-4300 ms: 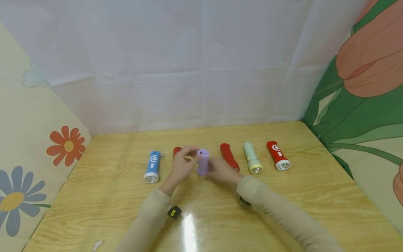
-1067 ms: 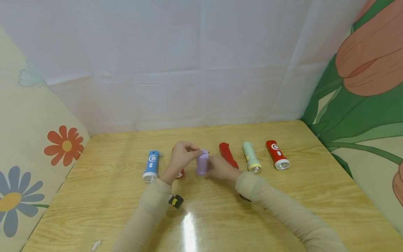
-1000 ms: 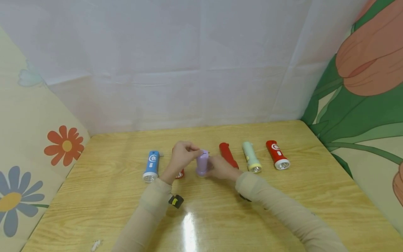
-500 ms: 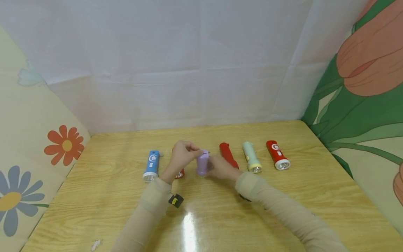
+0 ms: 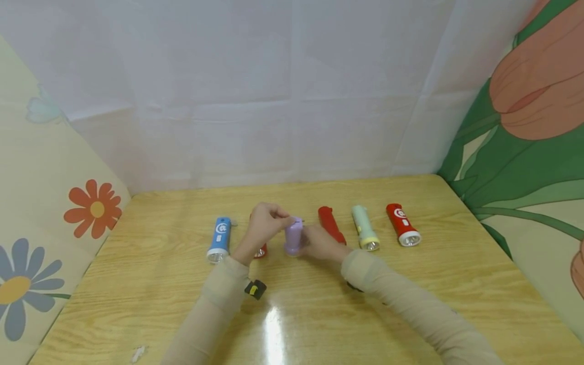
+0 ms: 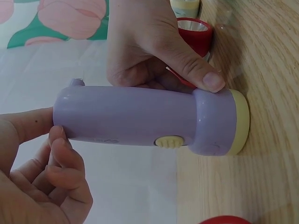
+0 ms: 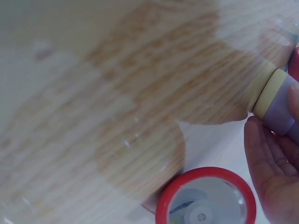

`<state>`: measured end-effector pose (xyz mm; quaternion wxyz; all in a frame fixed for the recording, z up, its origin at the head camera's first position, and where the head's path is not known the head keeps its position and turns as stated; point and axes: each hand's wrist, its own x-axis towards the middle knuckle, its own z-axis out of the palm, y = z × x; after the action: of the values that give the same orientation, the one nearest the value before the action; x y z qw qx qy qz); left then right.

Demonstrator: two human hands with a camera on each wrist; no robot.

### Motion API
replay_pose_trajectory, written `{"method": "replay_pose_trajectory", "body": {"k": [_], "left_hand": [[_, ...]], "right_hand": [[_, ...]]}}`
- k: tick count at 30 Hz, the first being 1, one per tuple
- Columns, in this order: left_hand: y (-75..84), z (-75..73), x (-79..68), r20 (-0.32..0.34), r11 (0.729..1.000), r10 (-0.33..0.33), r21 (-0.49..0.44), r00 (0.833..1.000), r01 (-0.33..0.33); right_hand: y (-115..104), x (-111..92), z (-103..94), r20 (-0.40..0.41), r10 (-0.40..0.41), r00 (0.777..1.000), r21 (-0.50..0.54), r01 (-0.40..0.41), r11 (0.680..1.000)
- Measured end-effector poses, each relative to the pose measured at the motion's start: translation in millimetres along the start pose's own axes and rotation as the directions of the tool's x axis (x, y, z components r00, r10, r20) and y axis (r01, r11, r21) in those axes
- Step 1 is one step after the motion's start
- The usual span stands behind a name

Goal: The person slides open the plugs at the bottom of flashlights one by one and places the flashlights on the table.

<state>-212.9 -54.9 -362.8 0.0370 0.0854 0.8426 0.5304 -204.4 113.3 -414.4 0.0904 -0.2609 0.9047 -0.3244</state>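
Note:
A lilac flashlight (image 5: pixel 293 239) stands upright on the table, its pale yellow lens rim down on the wood. My right hand (image 5: pixel 323 244) grips it low down; in the left wrist view the thumb (image 6: pixel 212 83) of that hand lies on the flared head. At the upper end, my left hand (image 5: pixel 264 223) pinches the flashlight's tail with its fingertips. The yellow switch (image 6: pixel 169 142) shows on the side in the left wrist view. The right wrist view catches only the flashlight's head (image 7: pixel 275 95) and part of the right hand (image 7: pixel 273 172).
A blue flashlight (image 5: pixel 220 238) lies at the left, near a red one (image 5: pixel 261 252) mostly hidden by the left hand. Rightward lie a red flashlight (image 5: pixel 331 224), a mint green one (image 5: pixel 363 225) and a red one with a white rim (image 5: pixel 402 224). A white cloth (image 5: pixel 292 101) hangs behind the table (image 5: pixel 173 314).
Since the earliest frame, my left thumb has moved from beside the lilac flashlight's upper end onto its top. The right hand keeps its place. Over the last second hardly anything moves.

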Motion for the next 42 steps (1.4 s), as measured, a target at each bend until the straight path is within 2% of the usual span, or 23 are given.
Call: {"method": "replay_pose_trajectory", "body": {"k": [8,21,42], "left_hand": [[-1.4,0.4,1.3,-0.015,1.0,0.011,0.022,1.0,-0.011],[0.8,1.1,1.2,-0.026,0.999,-0.013,0.029,1.0,0.014],[-1.8,2.3,2.8,-0.024,0.999,0.022,0.026,0.999,-0.021]], "right_hand": [[-0.2,-0.5,-0.3,-0.009,-0.022,1.0,0.011,0.022,1.0],[-0.4,-0.3,-1.1,-0.002,-0.02,1.0,-0.01,0.02,1.0],[0.9,-0.8,-0.7,-0.013,-0.04,0.999,-0.021,0.04,0.999]]}}
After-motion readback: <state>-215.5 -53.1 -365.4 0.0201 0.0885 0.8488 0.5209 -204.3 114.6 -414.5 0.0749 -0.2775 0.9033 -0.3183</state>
